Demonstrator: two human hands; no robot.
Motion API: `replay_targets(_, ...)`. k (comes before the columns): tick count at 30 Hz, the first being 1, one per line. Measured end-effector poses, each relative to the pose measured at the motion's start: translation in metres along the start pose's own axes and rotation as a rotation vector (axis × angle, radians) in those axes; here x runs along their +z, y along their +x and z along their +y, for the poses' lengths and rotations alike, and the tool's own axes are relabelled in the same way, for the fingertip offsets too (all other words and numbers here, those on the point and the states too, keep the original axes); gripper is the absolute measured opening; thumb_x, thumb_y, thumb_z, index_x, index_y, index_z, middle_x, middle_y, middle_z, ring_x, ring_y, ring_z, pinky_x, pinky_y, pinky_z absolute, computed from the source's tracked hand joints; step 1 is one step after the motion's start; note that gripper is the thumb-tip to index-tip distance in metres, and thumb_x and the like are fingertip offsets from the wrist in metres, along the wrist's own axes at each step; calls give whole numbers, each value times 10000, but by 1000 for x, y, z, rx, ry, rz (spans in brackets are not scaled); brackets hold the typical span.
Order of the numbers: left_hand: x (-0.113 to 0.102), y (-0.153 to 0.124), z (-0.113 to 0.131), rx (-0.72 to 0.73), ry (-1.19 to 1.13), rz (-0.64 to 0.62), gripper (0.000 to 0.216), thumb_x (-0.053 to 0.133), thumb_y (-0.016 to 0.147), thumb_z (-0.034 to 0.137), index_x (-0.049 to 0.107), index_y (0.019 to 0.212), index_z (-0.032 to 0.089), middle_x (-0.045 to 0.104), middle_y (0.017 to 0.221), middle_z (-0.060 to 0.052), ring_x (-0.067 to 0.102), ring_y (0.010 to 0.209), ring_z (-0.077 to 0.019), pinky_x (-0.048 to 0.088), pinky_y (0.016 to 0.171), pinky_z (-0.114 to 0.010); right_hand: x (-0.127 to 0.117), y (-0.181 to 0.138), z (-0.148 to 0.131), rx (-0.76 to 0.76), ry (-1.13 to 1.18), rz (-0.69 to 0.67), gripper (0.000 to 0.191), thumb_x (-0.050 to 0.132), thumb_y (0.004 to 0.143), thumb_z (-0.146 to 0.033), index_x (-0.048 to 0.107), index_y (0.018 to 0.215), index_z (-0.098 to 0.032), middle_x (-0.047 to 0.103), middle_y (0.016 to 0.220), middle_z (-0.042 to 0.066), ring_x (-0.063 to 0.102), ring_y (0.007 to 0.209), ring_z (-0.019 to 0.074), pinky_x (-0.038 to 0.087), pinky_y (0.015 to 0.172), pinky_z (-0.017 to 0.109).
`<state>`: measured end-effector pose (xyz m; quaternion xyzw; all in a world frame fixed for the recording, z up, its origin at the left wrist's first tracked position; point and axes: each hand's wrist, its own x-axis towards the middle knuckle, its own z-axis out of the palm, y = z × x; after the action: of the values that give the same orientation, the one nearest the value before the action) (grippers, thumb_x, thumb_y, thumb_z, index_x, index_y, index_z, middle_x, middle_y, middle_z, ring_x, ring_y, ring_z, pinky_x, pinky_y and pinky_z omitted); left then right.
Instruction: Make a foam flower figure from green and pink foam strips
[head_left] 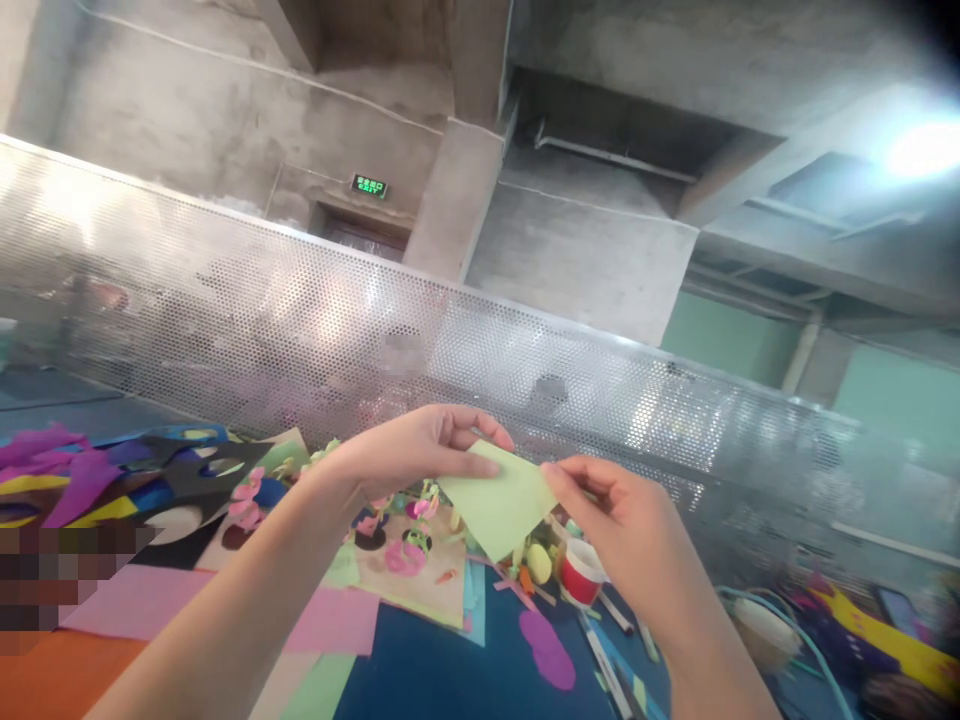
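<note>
A light green sheet of paper [499, 505] is held up above the table between both hands. My left hand [427, 445] grips its upper left edge, the thumb lying on the near face and the fingers curled behind. At the upper right corner, my right hand [607, 505] pinches the paper between thumb and fingers. Below and behind the sheet stand small paper flowers [424, 503] in pink and green on a beige sheet [420, 585]. A red and white cup [581, 572] stands close to my right hand.
On the blue table [420, 665] lie purple paper ovals [547, 650], a marker [604, 665] and pink paper [334, 620]. Cut paper scraps [56, 460] pile up at the left. A perforated metal screen [300, 320] runs behind the table. Yellow paper [892, 645] lies at the right.
</note>
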<state>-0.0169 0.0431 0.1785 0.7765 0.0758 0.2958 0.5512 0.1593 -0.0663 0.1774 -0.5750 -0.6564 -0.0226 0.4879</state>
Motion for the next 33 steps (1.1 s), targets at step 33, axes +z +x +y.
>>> replay_targets(33, 4, 3, -2, 8, 96, 96, 306, 613, 736, 389, 597, 938, 160, 597, 728, -6, 516, 592, -73, 400, 554, -196, 5, -6, -10, -136, -249, 140, 75, 542, 732, -259, 579, 677, -224, 637, 674, -1, 585, 623, 154, 431, 604, 290)
